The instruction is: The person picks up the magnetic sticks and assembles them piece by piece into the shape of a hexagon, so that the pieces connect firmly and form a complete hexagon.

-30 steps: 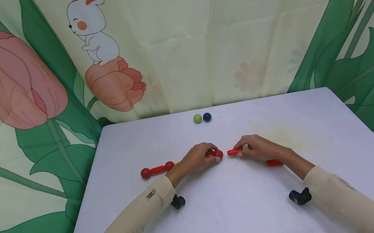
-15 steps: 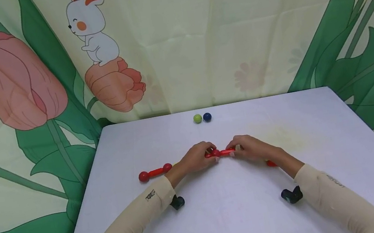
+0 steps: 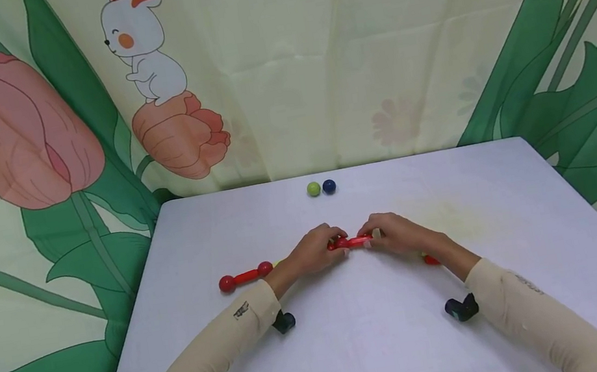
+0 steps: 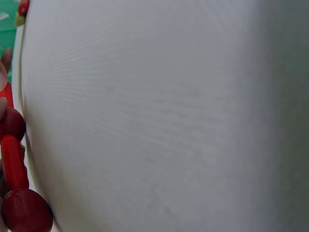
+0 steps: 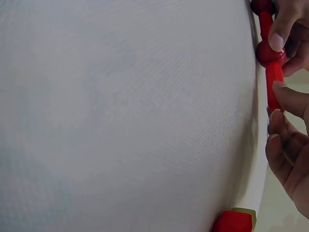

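My left hand grips a glossy red ball, its thumb pressed on the near side. A short red rod joins that ball to another red ball. From the other side, my right hand pinches a ribbed red rod between thumb and fingers. This rod's end meets the gripped ball. Left of my left wrist lies a piece of two red balls and a red rod, with a yellow-green bit partly hidden by the wrist.
A green ball and a dark blue ball sit near the back edge of the white table. Beneath my right forearm lies a red piece with a yellow-green edge. A printed curtain hangs behind.
My right hand has moved left with the red rod, closing the gap to the ball. The left hand has barely moved. The left-hand piece has shifted slightly left.
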Motion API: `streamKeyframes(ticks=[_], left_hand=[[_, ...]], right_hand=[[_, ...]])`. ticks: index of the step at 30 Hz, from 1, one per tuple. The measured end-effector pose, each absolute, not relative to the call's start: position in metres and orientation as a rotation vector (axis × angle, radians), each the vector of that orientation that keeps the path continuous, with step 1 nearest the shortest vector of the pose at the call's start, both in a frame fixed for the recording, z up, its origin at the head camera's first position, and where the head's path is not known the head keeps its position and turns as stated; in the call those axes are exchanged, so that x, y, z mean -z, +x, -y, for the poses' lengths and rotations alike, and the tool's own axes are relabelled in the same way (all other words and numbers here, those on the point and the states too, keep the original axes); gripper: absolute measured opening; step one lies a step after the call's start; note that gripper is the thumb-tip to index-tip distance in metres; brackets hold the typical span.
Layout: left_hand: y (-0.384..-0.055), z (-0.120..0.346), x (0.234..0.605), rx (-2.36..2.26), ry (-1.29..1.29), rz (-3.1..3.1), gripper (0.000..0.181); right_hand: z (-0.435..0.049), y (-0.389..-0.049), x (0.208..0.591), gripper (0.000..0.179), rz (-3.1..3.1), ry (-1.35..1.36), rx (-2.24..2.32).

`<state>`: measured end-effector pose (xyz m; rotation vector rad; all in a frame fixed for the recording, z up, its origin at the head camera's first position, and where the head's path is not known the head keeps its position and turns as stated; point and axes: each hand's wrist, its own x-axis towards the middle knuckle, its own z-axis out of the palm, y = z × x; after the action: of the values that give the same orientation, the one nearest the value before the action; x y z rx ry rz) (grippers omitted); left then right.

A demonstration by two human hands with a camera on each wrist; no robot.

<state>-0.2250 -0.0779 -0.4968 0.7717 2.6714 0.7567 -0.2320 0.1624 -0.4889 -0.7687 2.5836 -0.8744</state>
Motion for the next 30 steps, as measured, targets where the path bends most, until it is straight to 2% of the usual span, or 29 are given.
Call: streamKeyframes(ticks=[21, 30], left_hand=[[-0.225, 0.082, 0.498, -0.752, 0.777, -2.678, 0.038], [-0.225, 0.084, 0.497, -0.730, 0.772, -2.671, 0.039]], right_hand=[[-0.156, -0.238, 0.488, 0.027, -2.592, -0.789, 0.846], [-0.156, -0.261, 0.470, 0.031, -2.541, -0.709, 0.840]])
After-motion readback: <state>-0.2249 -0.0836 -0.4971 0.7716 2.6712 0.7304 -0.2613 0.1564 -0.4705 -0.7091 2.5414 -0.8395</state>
